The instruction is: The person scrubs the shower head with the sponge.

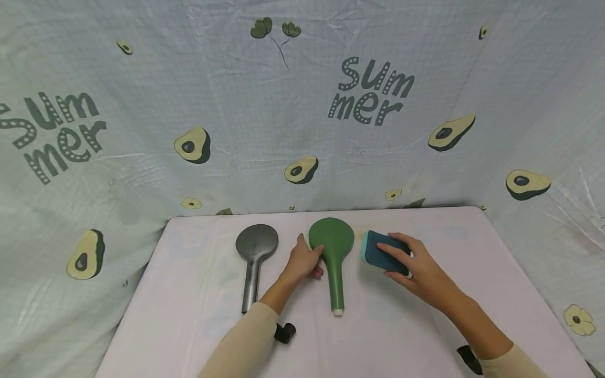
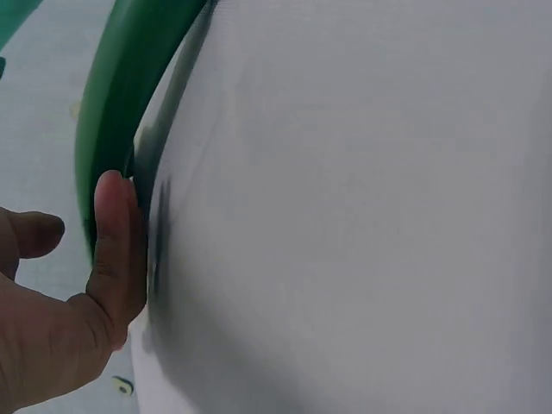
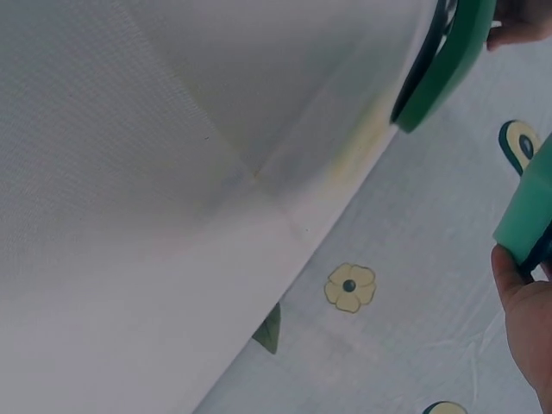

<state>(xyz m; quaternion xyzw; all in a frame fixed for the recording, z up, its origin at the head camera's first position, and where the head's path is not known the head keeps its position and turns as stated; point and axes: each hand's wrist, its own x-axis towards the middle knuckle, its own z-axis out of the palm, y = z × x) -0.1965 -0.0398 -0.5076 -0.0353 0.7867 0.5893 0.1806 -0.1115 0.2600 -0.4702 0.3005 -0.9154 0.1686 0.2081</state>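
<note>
A green handheld shower head (image 1: pixel 332 236) lies on the table, its round face end to the back and its handle, with a white tip, to the front. My left hand (image 1: pixel 304 260) is at the left edge of its round end. In the left wrist view, that edge of the shower head (image 2: pixel 108 112) sits between the thumb and the fingers of my left hand (image 2: pixel 78 302). To the right, my right hand (image 1: pixel 416 268) grips a sponge (image 1: pixel 385 252) with a dark blue face and a light green body, held over the table.
A grey shower head (image 1: pixel 257 244) lies to the left, its handle partly behind my left forearm. The pink-white table (image 1: pixel 402 336) ends at a hanging cloth (image 1: pixel 246 121) printed with avocados. A black strap part (image 1: pixel 285 333) shows by my left sleeve.
</note>
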